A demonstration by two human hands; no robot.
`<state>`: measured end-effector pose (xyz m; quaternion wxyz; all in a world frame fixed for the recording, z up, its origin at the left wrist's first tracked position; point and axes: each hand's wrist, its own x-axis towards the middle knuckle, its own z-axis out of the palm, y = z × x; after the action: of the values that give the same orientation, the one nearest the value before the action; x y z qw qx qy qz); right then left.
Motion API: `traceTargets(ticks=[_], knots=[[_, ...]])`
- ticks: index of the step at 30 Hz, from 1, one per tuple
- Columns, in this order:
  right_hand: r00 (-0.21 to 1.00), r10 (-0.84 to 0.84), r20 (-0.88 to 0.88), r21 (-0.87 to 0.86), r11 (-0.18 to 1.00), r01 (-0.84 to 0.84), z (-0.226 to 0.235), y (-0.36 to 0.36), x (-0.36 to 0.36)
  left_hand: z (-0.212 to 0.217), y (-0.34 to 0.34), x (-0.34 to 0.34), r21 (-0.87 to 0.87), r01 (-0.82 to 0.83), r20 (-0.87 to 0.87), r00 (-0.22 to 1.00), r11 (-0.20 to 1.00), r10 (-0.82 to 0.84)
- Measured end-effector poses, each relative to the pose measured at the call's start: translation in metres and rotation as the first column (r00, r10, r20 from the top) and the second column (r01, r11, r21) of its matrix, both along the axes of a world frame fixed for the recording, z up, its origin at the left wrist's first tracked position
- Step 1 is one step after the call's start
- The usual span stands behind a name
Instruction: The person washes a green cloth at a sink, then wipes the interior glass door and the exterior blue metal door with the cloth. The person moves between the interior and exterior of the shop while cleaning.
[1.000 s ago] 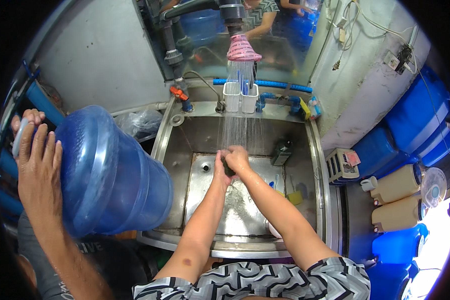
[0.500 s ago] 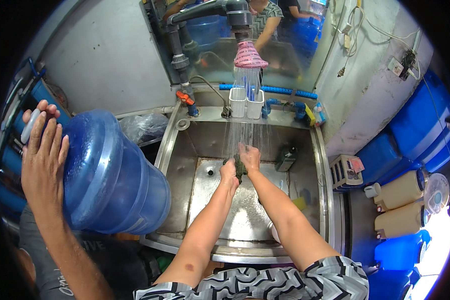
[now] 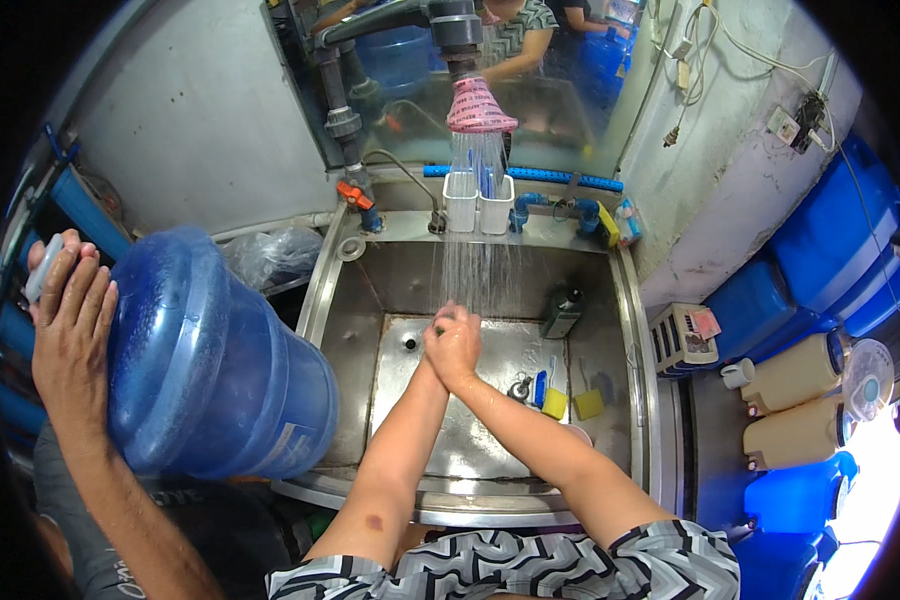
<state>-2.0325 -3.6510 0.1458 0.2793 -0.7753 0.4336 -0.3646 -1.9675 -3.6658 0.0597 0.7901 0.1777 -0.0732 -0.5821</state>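
A deep stainless-steel sink [image 3: 395, 265] stands in the middle, and the person's two hands are joined over its floor, left of centre. The right hand [image 3: 457, 350] is curled closed over the left hand [image 3: 432, 335], which is mostly hidden, so its grip cannot be told. A small dark green pad [image 3: 440, 331] shows between the fingers, largely covered by them. Water falls from a pink-wrapped, cone-shaped spout [image 3: 482, 107] at the far side, just beyond the fingertips. To the right in the sink are a dark green bottle [image 3: 563, 313] at the far end and two yellow sponges [image 3: 589, 404] nearer. Two white plastic cups [image 3: 460, 203] sit on the far ledge. At left, another person's hand [image 3: 75, 340] rests against a large translucent blue water jug [image 3: 225, 350] beside the sink.
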Motion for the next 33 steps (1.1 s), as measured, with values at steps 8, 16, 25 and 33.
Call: traceTargets(ticks=[8,16,25,33], knots=[[0.985,-0.172,0.031,0.277,0.948,0.157,-0.045,-0.094,0.007,0.02,-0.012,-0.006,0.534,-0.445,0.597,0.8,0.719,0.052],[0.722,0.62,0.306,0.344,0.636,-0.691,-0.023,-0.116,-0.039,0.087,0.016,0.039,0.355,-0.13,0.933,0.112,0.926,-0.342],[0.639,0.757,-0.136,0.496,0.611,-0.618,0.013,-0.133,-0.056,0.095,0.053,0.052,0.411,-0.295,0.898,-0.033,0.862,-0.44],[0.812,0.5,0.3,0.597,0.565,-0.569,0.017,-0.102,-0.052,0.106,0.064,0.059,0.304,-0.407,0.951,0.071,0.861,-0.302]])
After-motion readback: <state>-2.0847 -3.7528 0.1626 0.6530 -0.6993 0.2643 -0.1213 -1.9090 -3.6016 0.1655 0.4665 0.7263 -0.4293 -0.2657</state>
